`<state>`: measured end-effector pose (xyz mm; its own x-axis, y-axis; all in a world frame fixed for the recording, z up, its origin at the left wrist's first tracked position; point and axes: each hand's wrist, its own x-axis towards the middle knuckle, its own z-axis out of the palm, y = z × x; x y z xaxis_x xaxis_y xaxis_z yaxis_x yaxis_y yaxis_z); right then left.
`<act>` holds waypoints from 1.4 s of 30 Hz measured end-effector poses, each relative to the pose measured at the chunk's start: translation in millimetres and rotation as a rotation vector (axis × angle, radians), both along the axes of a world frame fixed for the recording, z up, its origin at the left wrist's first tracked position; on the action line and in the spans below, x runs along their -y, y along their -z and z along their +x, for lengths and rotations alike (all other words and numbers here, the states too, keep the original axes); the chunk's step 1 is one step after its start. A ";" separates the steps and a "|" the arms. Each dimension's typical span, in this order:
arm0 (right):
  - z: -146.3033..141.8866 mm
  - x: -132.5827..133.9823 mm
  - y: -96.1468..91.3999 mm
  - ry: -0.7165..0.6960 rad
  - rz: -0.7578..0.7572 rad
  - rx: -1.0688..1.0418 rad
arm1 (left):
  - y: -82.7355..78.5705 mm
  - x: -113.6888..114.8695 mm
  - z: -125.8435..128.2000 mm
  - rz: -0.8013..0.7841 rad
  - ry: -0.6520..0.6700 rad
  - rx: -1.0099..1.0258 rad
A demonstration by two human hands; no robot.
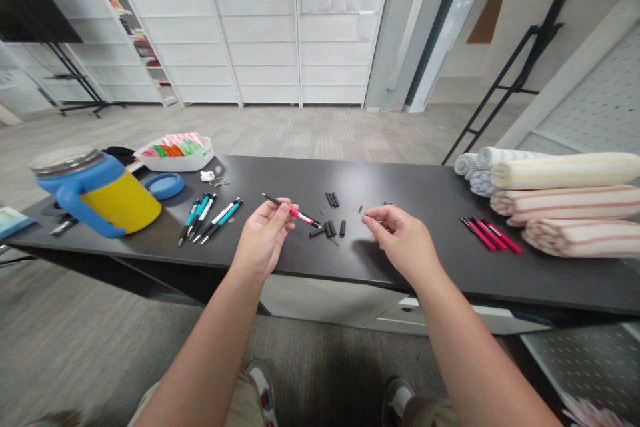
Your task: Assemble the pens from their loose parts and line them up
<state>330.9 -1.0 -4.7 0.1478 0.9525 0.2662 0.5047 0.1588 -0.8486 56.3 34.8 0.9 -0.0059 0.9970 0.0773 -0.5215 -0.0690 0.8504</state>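
Note:
My left hand pinches a red and black pen between thumb and fingers, tilted above the dark tabletop. To the right, the fingertips of my right hand are pressed together; whatever they hold, if anything, is too small to make out. Just beyond those fingertips lies a tiny red-tipped part. Between my hands are several short black pen caps, with more black pieces farther back. Several red pens lie to the right of my right hand. Teal, white and black pens lie left of my left hand.
A blue and yellow mug stands at the left, beside a blue lid. Behind it sits a white basket of colourful packets. Rolled towels are stacked at the right end of the table.

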 end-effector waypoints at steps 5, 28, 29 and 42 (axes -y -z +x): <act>-43.2 13.4 -0.5 -0.176 -0.043 -0.319 | -0.8 1.6 3.1 0.001 0.003 -0.047; -50.5 19.2 -3.5 -0.147 -0.070 -0.375 | -3.2 8.0 4.7 0.062 0.140 -0.219; -50.4 19.3 -3.5 -0.145 -0.077 -0.369 | -3.4 8.3 4.5 0.060 0.149 -0.219; -51.8 24.2 -4.5 -0.175 0.044 -0.045 | -3.1 8.5 5.5 0.064 0.105 -0.209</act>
<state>279.1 -25.2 -0.2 -0.0067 0.9525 0.3046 0.4279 0.2780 -0.8600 61.8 26.3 4.0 0.1201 0.9843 0.1294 -0.3418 -0.0814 0.9362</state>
